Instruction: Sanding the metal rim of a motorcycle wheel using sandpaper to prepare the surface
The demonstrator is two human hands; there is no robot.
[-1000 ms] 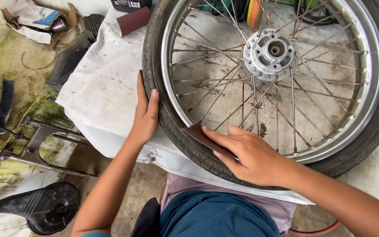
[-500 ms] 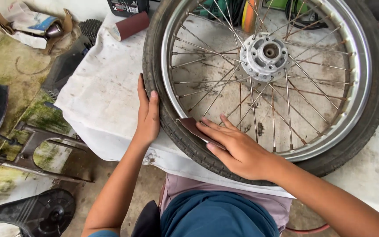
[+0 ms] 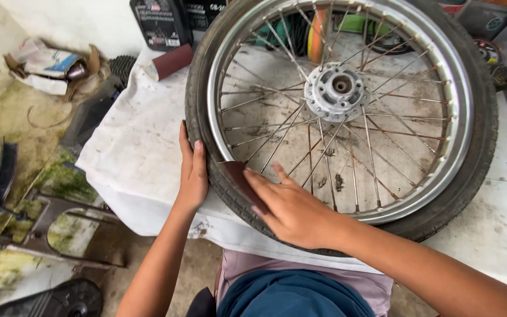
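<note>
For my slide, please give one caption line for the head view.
Left hand steadies a spoked wheel on a cloth-covered table while the right hand presses brown sandpaper against its rim.

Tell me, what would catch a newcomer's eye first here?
A big spoked wheel with its black tyre lies flat on a white cloth, filling the upper middle. The left hand rests against the tyre's outer edge, while the right hand presses a dark reddish sheet of sandpaper onto the rim nearest the person.
</note>
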